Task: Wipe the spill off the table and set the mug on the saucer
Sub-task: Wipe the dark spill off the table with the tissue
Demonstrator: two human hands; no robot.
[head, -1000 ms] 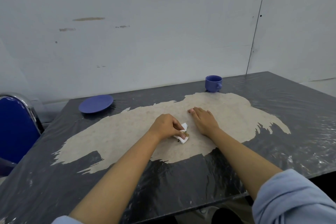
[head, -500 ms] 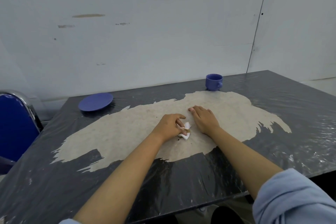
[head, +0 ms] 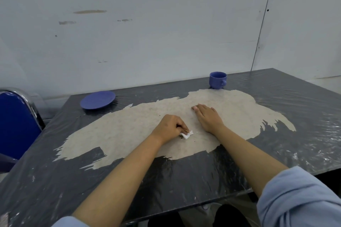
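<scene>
Tabletop (head: 276,97): dark, glossy, film-covered surface with a large pale tan patch across its middle where the dark layer is missing; set against a white wall (head: 147,33).

Left hand (head: 168,128): fist-like grip closed on a small crumpled white tissue (head: 187,134), pressed to the pale patch near its near edge. Tissue shows dark soiling on its underside edge; a few dark specks (head: 194,141) lie on the surface just beside it.

Right hand (head: 208,117): flat, palm down, fingers together and extended, resting on the pale patch just to the right of the left hand and apart from it. Holds nothing.

Mug (head: 217,80): blue-violet, upright, handle facing the camera side, standing at the far edge of the tabletop, touching the far rim of the pale patch. Contents cannot be told.

Saucer (head: 97,99): matching blue-violet, bare, lying flat on the dark film at the far left of the tabletop, well apart from the mug.

Chair (head: 16,125): blue back with chrome frame, at the left edge of the tabletop.

Sleeves (head: 299,199): light blue, pushed up both forearms.
</scene>
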